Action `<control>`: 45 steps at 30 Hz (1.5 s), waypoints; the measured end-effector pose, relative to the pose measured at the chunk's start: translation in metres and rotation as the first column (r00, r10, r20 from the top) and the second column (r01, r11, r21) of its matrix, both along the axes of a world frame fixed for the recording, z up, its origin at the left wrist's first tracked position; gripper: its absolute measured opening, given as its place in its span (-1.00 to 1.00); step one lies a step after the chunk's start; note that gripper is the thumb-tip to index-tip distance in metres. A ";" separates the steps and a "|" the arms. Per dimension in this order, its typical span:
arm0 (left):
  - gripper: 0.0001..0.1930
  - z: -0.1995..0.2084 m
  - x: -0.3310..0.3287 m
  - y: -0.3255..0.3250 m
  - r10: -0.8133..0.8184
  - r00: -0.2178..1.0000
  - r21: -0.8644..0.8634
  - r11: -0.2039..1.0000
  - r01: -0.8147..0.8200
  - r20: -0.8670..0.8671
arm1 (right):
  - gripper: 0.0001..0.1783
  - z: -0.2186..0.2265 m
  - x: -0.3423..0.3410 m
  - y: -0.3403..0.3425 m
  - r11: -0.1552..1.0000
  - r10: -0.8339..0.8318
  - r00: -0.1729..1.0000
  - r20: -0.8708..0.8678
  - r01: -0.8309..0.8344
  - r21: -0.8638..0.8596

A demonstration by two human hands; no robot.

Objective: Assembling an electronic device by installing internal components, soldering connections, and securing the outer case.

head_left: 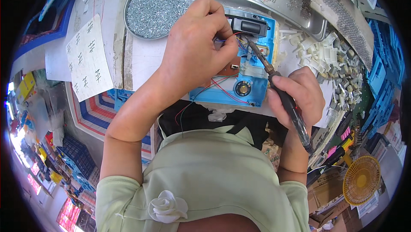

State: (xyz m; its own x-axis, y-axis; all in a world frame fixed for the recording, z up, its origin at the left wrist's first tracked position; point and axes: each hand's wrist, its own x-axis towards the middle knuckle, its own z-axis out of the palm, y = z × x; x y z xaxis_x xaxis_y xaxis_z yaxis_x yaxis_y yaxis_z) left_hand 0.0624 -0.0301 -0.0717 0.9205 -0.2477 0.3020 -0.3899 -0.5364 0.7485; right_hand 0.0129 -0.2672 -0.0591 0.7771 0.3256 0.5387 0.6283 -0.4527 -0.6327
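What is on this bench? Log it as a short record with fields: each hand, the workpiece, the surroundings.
left hand: left hand pinches a red wire against the blue housing
right hand: right hand grips a soldering iron, tip down at the wire ends inside the housing
workpiece: blue housing open on the bench, with a black part at its far end, a brown board and a round speaker
surroundings: round tray of screws to the far left, white plastic parts to the right, paper sheet at left
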 end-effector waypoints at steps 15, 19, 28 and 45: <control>-0.90 0.000 0.002 0.000 0.001 1.000 0.010 1.000 -0.001 0.016 | -0.59 -0.004 0.009 0.003 0.999 0.028 0.999 0.015 -0.028 -0.017; -0.90 0.000 0.002 -0.001 0.016 1.000 0.014 1.000 -0.016 0.003 | -0.60 -0.007 0.011 0.002 0.999 0.042 0.999 0.029 -0.042 0.003; -0.88 -0.004 0.003 -0.004 0.025 0.995 0.025 0.999 -0.027 0.092 | -0.61 -0.003 0.012 0.002 0.999 0.037 0.999 0.012 -0.037 0.018; -0.87 -0.005 0.001 -0.006 0.045 0.997 0.017 0.999 -0.047 0.065 | -0.62 0.000 0.000 -0.006 0.999 -0.003 1.000 0.006 0.003 0.032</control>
State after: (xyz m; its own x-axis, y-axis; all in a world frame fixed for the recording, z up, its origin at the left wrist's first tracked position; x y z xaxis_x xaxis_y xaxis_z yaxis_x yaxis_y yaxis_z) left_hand 0.0634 -0.0360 -0.0763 0.9098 -0.2117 0.3571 -0.4118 -0.5684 0.7123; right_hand 0.0126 -0.2730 -0.0591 0.7746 0.3058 0.5536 0.6309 -0.4338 -0.6433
